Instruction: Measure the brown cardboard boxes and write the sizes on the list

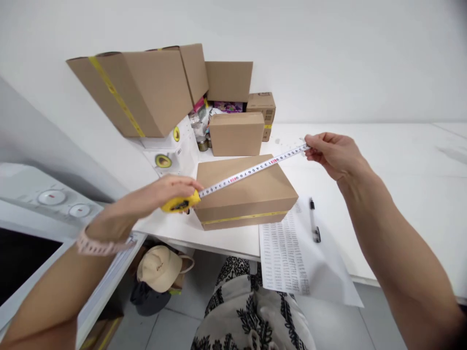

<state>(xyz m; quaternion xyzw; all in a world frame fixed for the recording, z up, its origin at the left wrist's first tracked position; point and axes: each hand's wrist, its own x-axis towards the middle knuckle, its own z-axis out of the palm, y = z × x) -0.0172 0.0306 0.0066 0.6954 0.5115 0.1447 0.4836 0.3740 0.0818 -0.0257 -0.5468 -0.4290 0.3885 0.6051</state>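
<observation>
Between my two hands a tape measure (251, 170) is drawn out, its white blade slanting over a closed cardboard box (237, 206) on the white table. My left hand (178, 187) is wrapped round the yellow case at the box's left end. The fingers of my right hand (328, 150) pinch the blade's free end, beyond the box's far right corner. Yellow tape runs along the box's front side. I cannot tell whether the blade touches the box top. Part of the case is hidden under my left hand.
Taller cardboard boxes (156, 87) stand at the back left on a white carton with avocado pictures (171, 158). A small brown box (237, 136) is behind the measured one. Printed sheets (284, 253) overhang the front edge, with a pen (314, 221) on them. A cap (160, 267) is below.
</observation>
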